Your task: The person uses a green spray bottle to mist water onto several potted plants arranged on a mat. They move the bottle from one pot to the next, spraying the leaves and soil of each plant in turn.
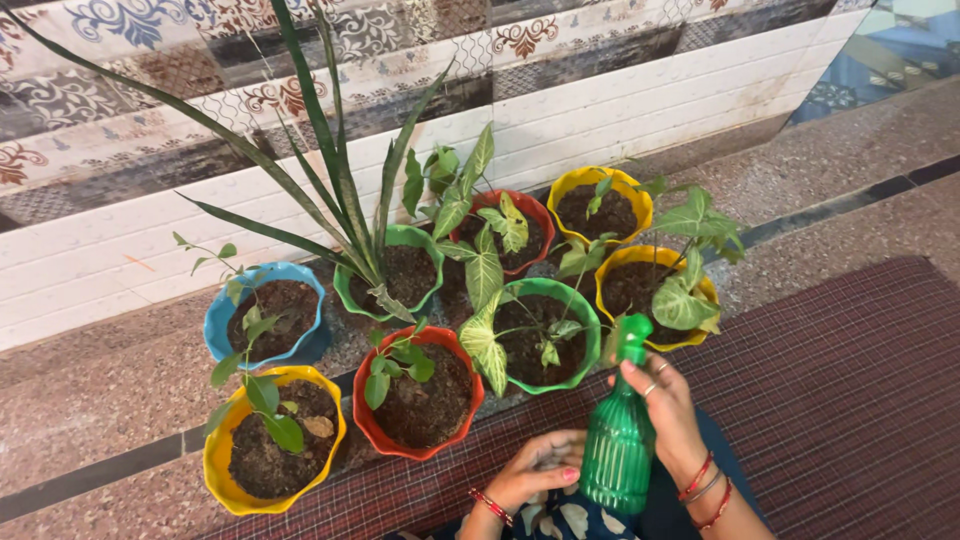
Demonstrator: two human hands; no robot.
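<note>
Home setting, likely porch or courtyard edge. Speckled stone floor (840, 160) seen across frame; patterned decorative wall tiles (300, 50) along top; maroon woven mat (850, 400) laid at lower right. Coloured plastic pots (275, 440) with houseplants grouped at centre, suggesting small domestic potted garden.

Two bare hands, no sleeves. Pink-red polish on nails of left hand (535, 470) and right hand (668, 408). Rings on two fingers of rt hand. Red and metal-tone bangles at rt wrist, approx. three; red beaded bracelet at lt wrist. Dark blue garment w/ pale leaf print below.
</note>
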